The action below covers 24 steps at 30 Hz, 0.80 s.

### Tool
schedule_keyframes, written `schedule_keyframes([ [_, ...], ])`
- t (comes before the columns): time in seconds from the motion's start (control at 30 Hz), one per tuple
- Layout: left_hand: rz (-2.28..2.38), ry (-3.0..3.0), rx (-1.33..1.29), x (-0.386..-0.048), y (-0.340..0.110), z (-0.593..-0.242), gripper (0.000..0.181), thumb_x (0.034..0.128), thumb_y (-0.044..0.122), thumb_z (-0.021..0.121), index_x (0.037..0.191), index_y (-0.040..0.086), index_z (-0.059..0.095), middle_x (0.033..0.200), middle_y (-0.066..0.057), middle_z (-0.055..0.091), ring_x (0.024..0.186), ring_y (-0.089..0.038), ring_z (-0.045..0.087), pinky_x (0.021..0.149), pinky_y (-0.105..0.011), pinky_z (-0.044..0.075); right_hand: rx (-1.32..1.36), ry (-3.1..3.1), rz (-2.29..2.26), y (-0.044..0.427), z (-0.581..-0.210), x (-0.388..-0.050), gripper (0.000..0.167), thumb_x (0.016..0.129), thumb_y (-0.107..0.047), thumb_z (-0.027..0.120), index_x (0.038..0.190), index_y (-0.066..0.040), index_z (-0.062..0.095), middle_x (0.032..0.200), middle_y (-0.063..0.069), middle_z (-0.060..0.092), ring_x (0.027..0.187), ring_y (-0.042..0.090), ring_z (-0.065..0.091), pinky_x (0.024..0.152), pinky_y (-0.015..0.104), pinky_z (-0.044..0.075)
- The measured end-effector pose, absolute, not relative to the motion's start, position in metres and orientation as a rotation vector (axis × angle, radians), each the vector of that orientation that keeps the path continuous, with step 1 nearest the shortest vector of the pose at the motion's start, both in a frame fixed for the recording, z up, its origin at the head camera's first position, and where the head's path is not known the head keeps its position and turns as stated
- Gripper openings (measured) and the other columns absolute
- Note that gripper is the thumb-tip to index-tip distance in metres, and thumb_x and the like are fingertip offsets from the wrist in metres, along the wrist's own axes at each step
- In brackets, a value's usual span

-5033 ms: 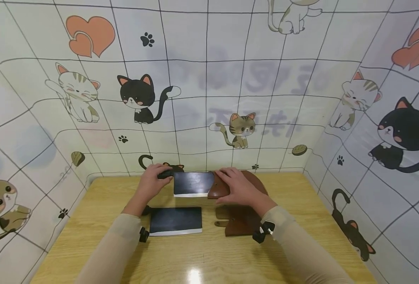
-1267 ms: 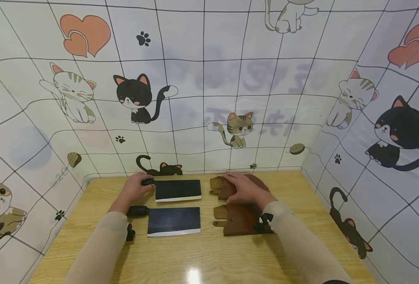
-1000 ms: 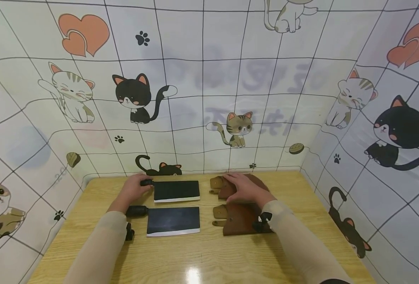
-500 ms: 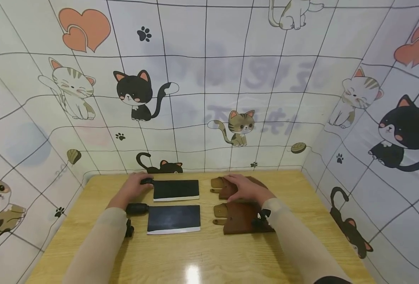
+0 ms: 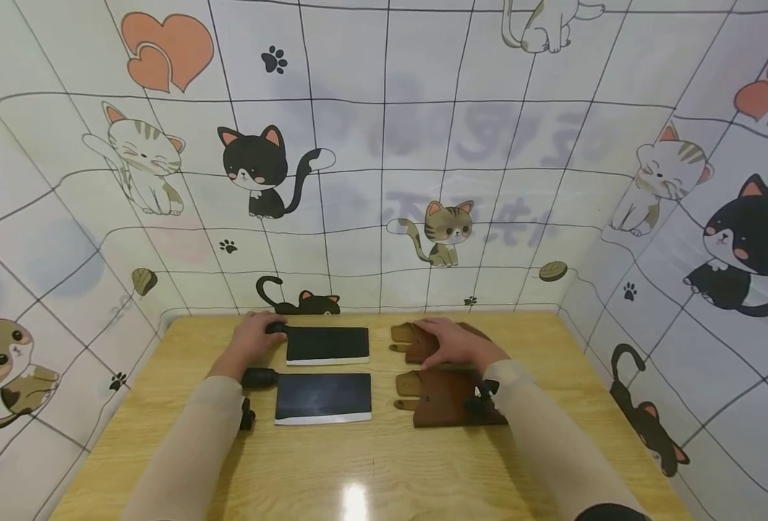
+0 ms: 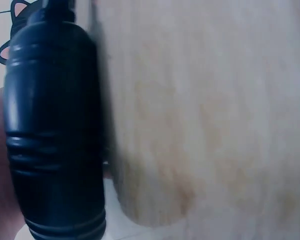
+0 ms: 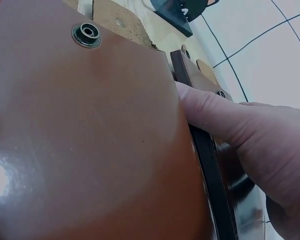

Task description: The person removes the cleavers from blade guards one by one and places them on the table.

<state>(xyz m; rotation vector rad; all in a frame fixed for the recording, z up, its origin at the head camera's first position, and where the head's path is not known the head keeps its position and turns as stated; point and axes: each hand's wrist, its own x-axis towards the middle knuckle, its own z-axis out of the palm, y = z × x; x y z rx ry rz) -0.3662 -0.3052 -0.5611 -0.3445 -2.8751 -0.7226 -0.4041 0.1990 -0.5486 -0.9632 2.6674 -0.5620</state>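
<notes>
In the head view, two cleavers with black handles and dark blades lie on the left, one behind the other. My left hand [image 5: 254, 339] holds the handle of the far cleaver [image 5: 327, 343]. The near cleaver [image 5: 322, 396] lies just in front; its ridged handle [image 6: 55, 120] fills the left of the left wrist view. On the right are two brown leather sheaths with tan straps. My right hand [image 5: 457, 343] grips the far sheath [image 5: 416, 353], thumb on its near edge. The near sheath [image 7: 90, 125], with a metal snap, looms large in the right wrist view.
Everything lies on a light wooden table [image 5: 371, 470]. Its back edge meets a white wall [image 5: 358, 145] with a grid and cartoon cats. More of this covering rises at both sides. A wrist camera [image 5: 484, 398] overlaps the near sheath in the head view.
Five seconds ago the far cleaver's blade was partly inside the far sheath, held between both hands. Now they lie apart on the table. Over the last second the hands have hardly moved.
</notes>
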Motion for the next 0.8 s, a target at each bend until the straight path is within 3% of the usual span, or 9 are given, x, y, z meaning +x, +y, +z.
schedule_keyframes([
  [0.27,-0.756,-2.867,-0.354,-0.369,-0.304,-0.569,0.039,0.0998,0.014,0.082,0.135,-0.001,0.075,0.139,-0.027,0.069,0.128,-0.055,0.055,0.107,-0.07,0.045,-0.982,2.664,-0.586,0.201,-0.547,-0.401,0.113,0.088,-0.042,0.096,0.172,0.0,0.034,0.176,0.029,0.029,0.162,0.05,0.026,0.126,0.067,0.031],
  [0.57,-0.718,-2.911,-0.322,-0.369,-0.303,-0.568,0.042,0.0997,0.016,0.084,0.138,-0.001,0.073,0.143,-0.028,0.068,0.132,-0.056,0.054,0.11,-0.069,0.044,-0.978,2.718,-0.563,0.204,-0.541,-0.399,0.115,0.086,-0.05,0.096,0.172,-0.003,0.037,0.175,0.026,0.033,0.162,0.047,0.028,0.126,0.065,0.032],
  [0.8,-0.682,-2.893,-0.325,-0.363,-0.304,-0.563,0.043,0.1003,0.018,0.084,0.137,-0.003,0.074,0.142,-0.029,0.069,0.135,-0.057,0.054,0.114,-0.07,0.042,-0.959,2.767,-0.63,0.21,-0.539,-0.393,0.103,0.09,-0.05,0.092,0.168,-0.002,0.044,0.172,0.026,0.039,0.16,0.049,0.032,0.127,0.067,0.03],
])
